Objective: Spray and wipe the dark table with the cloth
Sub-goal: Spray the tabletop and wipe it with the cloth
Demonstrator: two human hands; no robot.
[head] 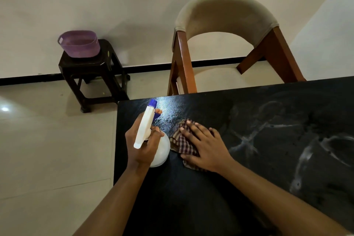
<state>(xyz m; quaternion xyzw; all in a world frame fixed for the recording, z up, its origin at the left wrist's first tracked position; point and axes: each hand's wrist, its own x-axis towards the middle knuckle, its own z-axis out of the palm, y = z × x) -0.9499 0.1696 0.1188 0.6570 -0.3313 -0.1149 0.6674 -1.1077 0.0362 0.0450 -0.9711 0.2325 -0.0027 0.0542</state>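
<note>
White plastic spray bottle (153,136) is gripped in the closed left hand (142,146), nozzle directed away toward the far table edge. Checked cloth (182,140), crumpled, is pressed flat under the right hand's (205,147) spread fingers on the streaked dark table (268,140).

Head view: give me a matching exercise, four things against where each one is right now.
Things:
1. white spray bottle with blue nozzle
2. brown checked cloth
3. purple plastic tub
4. beige upholstered chair with wooden legs

Places:
A. on the dark stool
B. behind the dark table's far edge
C. gripped in the left hand
D. flat under the right hand

Pairs: 1-C, 2-D, 3-A, 4-B
</note>
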